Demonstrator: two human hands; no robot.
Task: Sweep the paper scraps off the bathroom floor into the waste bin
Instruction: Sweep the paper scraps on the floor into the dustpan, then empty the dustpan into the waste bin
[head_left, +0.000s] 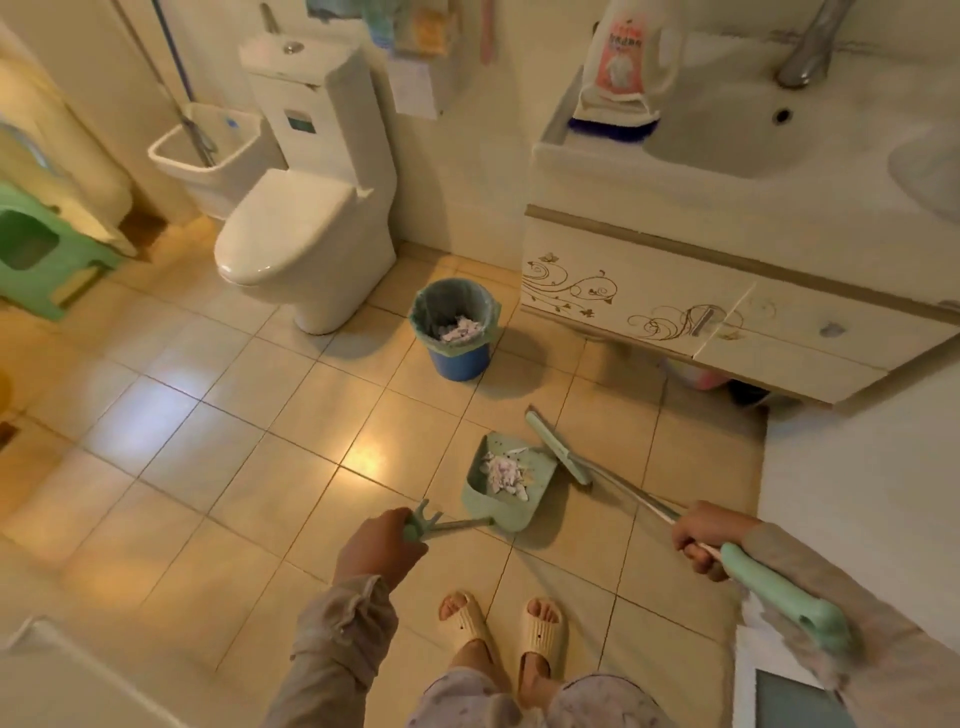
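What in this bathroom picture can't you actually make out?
From the head view:
- The floor under the vanity cabinet: shadowed, something pink there is unclear.
- The bottle on the sink: its label print is blurred.
- The waste bin: only the top scraps show, its depth is hidden by the liner.
- The broom: its grip end is partly covered by the right hand.
- The floor behind the toilet: hidden by the bowl.

Cabinet (675, 306) hides the pink item (696, 376) beneath; faucet (810, 47) cut off.

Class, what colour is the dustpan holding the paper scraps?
Pale mint green dustpan, seen in the head view.
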